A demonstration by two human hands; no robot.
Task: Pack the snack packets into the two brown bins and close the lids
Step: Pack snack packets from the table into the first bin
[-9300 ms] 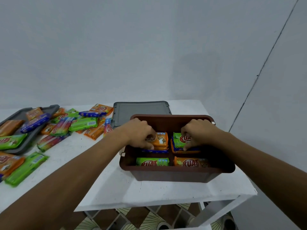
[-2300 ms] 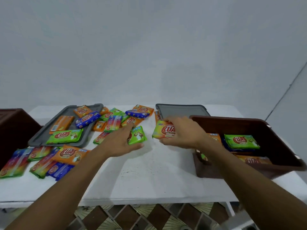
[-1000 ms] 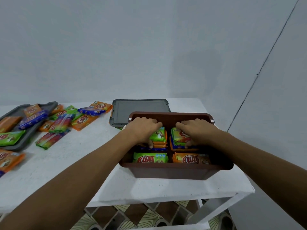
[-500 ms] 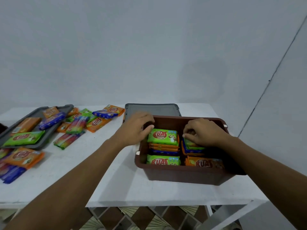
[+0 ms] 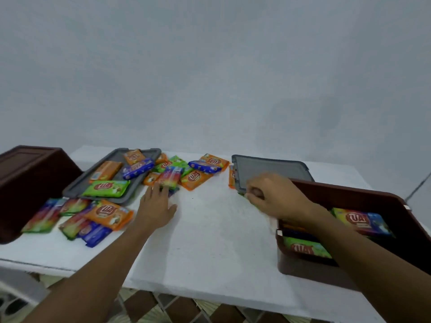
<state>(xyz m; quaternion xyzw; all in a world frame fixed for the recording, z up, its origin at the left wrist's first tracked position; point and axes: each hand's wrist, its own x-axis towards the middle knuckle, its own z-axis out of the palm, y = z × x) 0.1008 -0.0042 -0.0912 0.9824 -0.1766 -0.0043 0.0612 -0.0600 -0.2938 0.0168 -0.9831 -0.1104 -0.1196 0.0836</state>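
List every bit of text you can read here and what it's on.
"UA" in a red oval, rest unclear: green packet on the grey lid.
"UA", same logo: orange packet in front of that lid.
"UA", same logo: top packet in the brown bin.
All other print is too blurred to read.

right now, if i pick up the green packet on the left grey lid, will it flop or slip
The green packet lies flat and keeps straight edges, so probably fairly stiff. Its glossy wrapper may slip. It looks thin, so likely light.
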